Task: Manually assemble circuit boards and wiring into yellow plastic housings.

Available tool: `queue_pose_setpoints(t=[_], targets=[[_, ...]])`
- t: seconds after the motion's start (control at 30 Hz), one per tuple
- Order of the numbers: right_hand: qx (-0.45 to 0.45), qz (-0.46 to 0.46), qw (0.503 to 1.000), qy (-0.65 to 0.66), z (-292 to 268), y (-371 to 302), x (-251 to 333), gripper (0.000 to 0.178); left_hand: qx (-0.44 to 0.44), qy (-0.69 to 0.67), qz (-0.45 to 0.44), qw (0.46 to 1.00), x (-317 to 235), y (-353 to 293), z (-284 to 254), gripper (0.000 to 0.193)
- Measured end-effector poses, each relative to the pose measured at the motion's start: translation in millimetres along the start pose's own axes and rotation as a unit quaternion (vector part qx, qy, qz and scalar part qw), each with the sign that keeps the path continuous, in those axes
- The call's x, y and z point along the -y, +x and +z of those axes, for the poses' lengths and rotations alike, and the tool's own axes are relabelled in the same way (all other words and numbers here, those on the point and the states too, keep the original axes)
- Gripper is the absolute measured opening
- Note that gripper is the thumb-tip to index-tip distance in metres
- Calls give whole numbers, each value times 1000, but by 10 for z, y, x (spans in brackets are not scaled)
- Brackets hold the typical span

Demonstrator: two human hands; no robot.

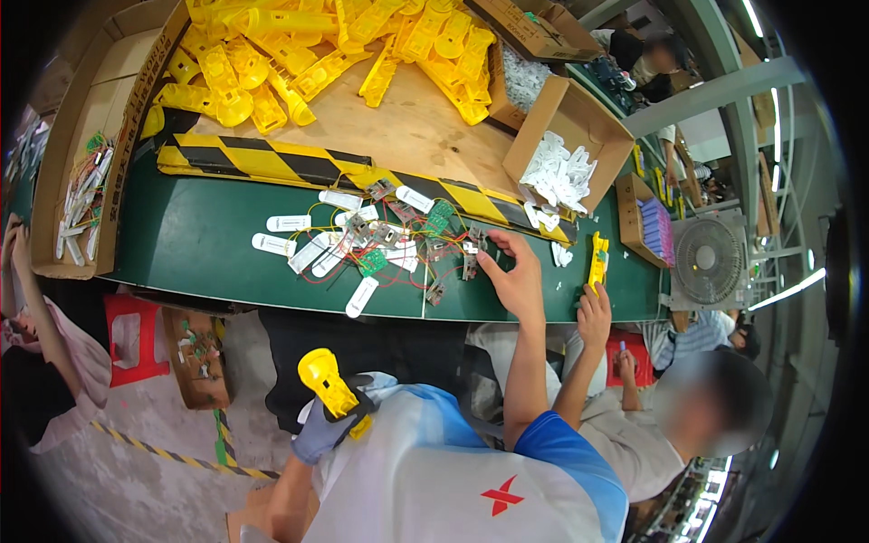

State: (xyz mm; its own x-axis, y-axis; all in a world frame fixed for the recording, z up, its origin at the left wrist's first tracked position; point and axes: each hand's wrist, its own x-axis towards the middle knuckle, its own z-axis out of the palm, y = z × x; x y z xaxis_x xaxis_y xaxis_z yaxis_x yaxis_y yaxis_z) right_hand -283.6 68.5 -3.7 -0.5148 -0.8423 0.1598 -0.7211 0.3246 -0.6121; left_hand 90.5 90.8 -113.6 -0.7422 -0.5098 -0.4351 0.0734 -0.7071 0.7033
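Note:
My left hand (pixel 328 429), in a grey glove, is closed around a yellow plastic housing (pixel 329 380) with a rounded end, held low in front of my body. My bare right hand (pixel 518 276) reaches over the green bench, thumb and index finger apart. Its fingertips are at the edge of a small grey-brown part (pixel 471 262); whether they touch it I cannot tell. That part lies at the right end of a tangle of white oval pieces (pixel 331 258), green circuit boards (pixel 372 262) and thin red and yellow wires.
Yellow housings (pixel 262 54) pile on a wooden board (pixel 434 136) edged with striped tape. A carton (pixel 597 127) holds white parts (pixel 561 172); another carton (pixel 101 204) stands left. At right, a co-worker's hand (pixel 594 315) holds a yellow piece (pixel 598 260), near a fan (pixel 708 260).

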Motion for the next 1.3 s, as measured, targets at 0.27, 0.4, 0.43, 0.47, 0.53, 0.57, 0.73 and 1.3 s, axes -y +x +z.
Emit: queue_pose_setpoints(t=[0.27, 0.4, 0.43, 0.47, 0.53, 0.57, 0.73, 1.3], targets=[[-22, 13, 999, 35, 95, 36, 78, 41, 24, -79, 125, 989, -484, 231, 345, 48], [-33, 5, 996, 81, 145, -64, 183, 38, 94, -89, 145, 981, -608, 363, 456, 58], [-79, -43, 993, 73, 133, -103, 207, 37, 105, -83, 120, 984, -723, 351, 529, 59], [-126, -90, 986, 67, 109, -104, 226, 35, 47, -69, 134, 987, -384, 426, 484, 58], [-203, -137, 970, 6, -9, -35, 276, 32, 14, -71, 131, 989, -209, 483, 510, 57], [-232, -162, 959, -24, -123, 25, 307, 31, 40, -88, 112, 989, -430, 462, 685, 55], [-339, -180, 922, 50, -531, 422, 523, 31, 238, -138, 44, 960, -932, 722, 1086, 49], [-127, -171, 878, 428, -651, -435, 620, 36, 285, -347, 60, 891, -1272, 1178, 1517, 62]])
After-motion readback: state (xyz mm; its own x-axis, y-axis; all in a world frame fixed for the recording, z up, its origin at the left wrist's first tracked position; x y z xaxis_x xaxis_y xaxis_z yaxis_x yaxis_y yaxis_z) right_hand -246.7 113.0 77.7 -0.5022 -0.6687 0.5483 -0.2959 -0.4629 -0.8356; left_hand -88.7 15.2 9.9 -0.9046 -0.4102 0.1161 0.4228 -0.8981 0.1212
